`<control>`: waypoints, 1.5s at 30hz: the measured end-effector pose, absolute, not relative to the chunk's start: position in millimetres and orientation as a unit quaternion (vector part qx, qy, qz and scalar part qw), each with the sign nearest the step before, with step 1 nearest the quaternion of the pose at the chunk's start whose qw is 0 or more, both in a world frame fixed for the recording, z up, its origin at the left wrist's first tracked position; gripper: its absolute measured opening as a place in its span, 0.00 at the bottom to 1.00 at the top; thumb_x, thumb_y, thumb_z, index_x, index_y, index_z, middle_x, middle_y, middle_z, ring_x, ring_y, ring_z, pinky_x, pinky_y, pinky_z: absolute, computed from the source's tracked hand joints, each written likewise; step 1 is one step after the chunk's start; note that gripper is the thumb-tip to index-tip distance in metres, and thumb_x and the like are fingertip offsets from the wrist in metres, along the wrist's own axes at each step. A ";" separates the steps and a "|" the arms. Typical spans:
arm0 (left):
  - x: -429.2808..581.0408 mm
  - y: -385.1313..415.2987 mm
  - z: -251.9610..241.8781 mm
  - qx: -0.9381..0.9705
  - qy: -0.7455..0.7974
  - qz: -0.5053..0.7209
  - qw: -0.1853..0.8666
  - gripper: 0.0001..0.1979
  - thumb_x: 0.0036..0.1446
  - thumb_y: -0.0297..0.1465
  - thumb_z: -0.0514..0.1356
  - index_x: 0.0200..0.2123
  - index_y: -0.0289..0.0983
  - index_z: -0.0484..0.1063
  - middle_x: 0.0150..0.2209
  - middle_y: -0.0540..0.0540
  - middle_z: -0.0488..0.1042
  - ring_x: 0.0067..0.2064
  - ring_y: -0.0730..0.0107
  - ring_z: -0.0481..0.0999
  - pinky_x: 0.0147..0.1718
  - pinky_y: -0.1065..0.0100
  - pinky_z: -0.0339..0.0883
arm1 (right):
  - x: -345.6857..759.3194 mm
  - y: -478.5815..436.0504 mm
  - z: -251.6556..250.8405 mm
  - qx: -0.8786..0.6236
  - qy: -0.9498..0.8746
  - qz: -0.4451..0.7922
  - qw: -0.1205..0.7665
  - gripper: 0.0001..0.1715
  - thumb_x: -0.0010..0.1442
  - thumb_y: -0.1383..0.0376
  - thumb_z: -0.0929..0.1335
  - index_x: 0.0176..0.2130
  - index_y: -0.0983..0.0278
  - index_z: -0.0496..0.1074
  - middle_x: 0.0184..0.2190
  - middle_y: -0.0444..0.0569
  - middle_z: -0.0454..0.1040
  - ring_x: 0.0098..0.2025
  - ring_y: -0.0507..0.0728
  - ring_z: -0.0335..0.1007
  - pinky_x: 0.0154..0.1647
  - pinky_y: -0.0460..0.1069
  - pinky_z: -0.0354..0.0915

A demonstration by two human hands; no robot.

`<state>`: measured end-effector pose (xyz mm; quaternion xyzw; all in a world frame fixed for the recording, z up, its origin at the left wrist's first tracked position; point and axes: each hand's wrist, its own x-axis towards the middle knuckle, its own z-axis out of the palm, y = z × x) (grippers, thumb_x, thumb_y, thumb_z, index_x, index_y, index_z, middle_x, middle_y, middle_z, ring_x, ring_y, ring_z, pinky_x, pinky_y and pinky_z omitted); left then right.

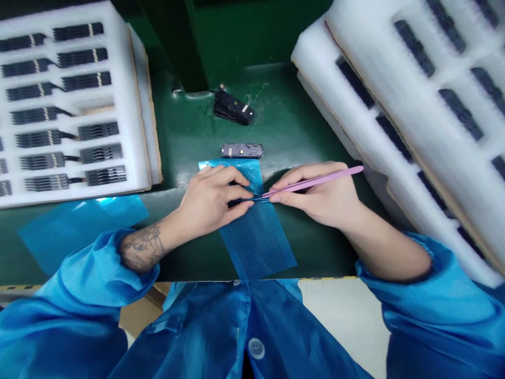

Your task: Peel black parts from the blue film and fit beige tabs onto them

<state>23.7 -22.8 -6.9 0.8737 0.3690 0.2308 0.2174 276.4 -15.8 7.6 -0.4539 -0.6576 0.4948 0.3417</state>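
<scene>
Blue antistatic smock [252,331] nearest; slim pink tweezers [315,183] held in narrow grip by right hand [315,202], tips at perforated blue film sheet [256,239]; left hand [209,202] curled beside tips, seemingly steadying sheet, grip unclear.

Bright, even light falls from above, a soft dark shadow lies just right of the blue film sheet [256,242], and the picture looks bent at the edges.

Glossy blue plastic film [260,247] is shining on a smooth green desk [315,258]
Pink tweezers [315,181] are showing a matt finish; white foam trays [134,105] are looking rough; a satiny blue coat [197,326] is gleaming.
</scene>
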 end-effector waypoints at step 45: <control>24.4 -20.6 1.1 0.884 0.369 0.197 0.210 0.07 0.64 0.38 0.64 0.39 0.43 0.82 0.43 0.48 0.81 0.43 0.66 0.80 0.43 0.61 0.68 | 272.5 -14.6 6.3 -0.428 -0.660 0.511 0.347 0.10 0.52 0.60 0.80 0.32 0.64 0.83 0.31 0.49 0.84 0.32 0.55 0.81 0.34 0.48 0.74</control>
